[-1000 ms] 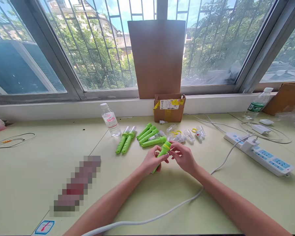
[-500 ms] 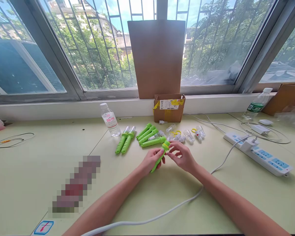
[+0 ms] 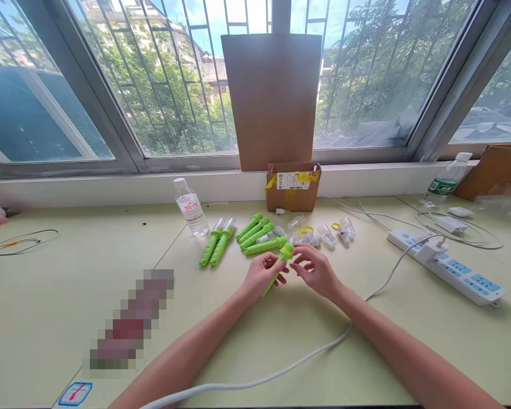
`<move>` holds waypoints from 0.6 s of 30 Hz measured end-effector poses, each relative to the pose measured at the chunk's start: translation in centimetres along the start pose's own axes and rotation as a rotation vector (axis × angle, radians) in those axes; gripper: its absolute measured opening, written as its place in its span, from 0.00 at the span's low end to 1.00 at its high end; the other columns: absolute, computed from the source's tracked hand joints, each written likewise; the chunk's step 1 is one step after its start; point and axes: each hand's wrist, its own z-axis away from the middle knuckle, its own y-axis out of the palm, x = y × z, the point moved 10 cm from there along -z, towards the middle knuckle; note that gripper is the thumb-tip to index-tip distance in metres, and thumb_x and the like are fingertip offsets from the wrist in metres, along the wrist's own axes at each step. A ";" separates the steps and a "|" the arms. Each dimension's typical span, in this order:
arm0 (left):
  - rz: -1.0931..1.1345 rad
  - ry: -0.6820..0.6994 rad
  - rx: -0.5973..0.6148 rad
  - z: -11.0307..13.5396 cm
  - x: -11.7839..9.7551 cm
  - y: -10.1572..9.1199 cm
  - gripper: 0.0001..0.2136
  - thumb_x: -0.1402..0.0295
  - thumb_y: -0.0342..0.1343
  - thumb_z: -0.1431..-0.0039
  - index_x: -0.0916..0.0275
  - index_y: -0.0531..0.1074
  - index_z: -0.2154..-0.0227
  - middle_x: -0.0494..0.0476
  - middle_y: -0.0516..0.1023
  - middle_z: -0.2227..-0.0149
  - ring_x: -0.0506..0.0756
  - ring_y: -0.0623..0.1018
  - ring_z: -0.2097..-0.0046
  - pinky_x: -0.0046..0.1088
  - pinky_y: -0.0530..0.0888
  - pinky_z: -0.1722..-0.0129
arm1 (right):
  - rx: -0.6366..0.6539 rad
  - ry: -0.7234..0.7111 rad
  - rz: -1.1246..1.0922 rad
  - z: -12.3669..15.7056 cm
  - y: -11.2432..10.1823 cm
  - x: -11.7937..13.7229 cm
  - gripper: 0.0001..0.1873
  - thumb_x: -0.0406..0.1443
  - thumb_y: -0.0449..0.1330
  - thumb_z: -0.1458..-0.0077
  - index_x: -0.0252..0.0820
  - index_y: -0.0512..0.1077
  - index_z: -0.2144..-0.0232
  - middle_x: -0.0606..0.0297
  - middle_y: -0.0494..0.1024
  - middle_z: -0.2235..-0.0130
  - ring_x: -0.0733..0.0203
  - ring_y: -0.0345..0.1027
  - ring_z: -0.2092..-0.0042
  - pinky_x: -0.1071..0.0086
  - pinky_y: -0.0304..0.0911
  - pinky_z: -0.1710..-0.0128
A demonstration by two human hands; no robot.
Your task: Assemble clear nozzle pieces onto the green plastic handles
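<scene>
My left hand (image 3: 259, 278) is wrapped round a green plastic handle (image 3: 284, 257), which tilts with its threaded top up and to the right. Around that top is a yellow ring (image 3: 287, 249). The thumb and index finger of my right hand (image 3: 317, 271) pinch at the ring's right side, while its other fingers curl loosely. Just beyond lie several loose green handles (image 3: 264, 245) and a group of clear plastic caps (image 3: 327, 236), with yellow rings (image 3: 307, 229) and small white parts among them. To the left, two green handles with clear tops (image 3: 218, 241) lie side by side.
A water bottle (image 3: 191, 207) stands behind the paired handles. An open cardboard box (image 3: 293, 199) sits by the window ledge. At right are a power strip (image 3: 455, 272) and another bottle (image 3: 445, 182). A white cable (image 3: 281, 372) runs across the table under my right forearm.
My left fingers have shifted their hold on the green handle, and the handle has turned slightly. My right fingertips stay at the yellow ring. The other things have not moved.
</scene>
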 end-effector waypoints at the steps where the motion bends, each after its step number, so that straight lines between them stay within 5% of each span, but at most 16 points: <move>1: 0.000 -0.001 0.011 0.0 0.0 0.1 0.18 0.52 0.58 0.48 0.65 0.68 0.68 0.59 0.79 0.69 0.52 0.78 0.75 0.24 0.71 0.78 | -0.001 0.003 0.002 0.0 0.0 -0.1 0.08 0.34 0.58 0.46 0.44 0.68 0.61 0.57 0.69 0.51 0.63 0.73 0.66 0.72 0.72 0.78; 14: 0.061 -0.076 0.155 0.3 0.4 1.3 0.22 0.47 0.45 0.42 0.65 0.67 0.69 0.51 0.71 0.80 0.45 0.64 0.85 0.20 0.59 0.86 | 0.009 0.018 -0.085 -0.2 0.1 0.1 0.07 0.39 0.58 0.43 0.43 0.69 0.63 0.58 0.69 0.54 0.64 0.73 0.67 0.70 0.74 0.78; 18: 0.044 -0.077 0.159 0.4 0.6 1.6 0.20 0.47 0.52 0.46 0.61 0.62 0.65 0.46 0.70 0.81 0.45 0.61 0.88 0.19 0.55 0.90 | 0.008 0.024 -0.085 -0.2 0.3 0.4 0.08 0.41 0.57 0.43 0.42 0.69 0.65 0.57 0.69 0.53 0.64 0.72 0.67 0.69 0.74 0.77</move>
